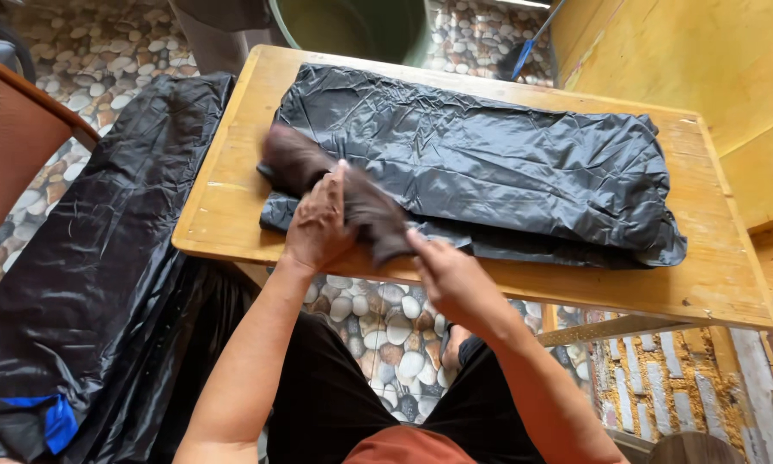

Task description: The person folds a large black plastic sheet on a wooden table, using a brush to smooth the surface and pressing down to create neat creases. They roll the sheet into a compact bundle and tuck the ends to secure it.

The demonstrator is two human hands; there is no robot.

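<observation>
My left hand (320, 223) grips the middle of a dark brown cloth piece (296, 159) that is blurred with motion, above the near left part of a wooden table (223, 206). My right hand (451, 279) pinches the cloth's lower end at the table's front edge. Under the cloth, a folded black plastic sheet (489, 163) covers most of the tabletop.
A large black plastic sheet (103, 258) drapes over something left of the table, with a blue patch (55, 421) low down. A brown chair back (8, 146) is at far left. A green bin (360, 26) stands behind the table. Yellow wooden panels (704, 60) rise at right. Pebble-pattern floor (378, 335) below.
</observation>
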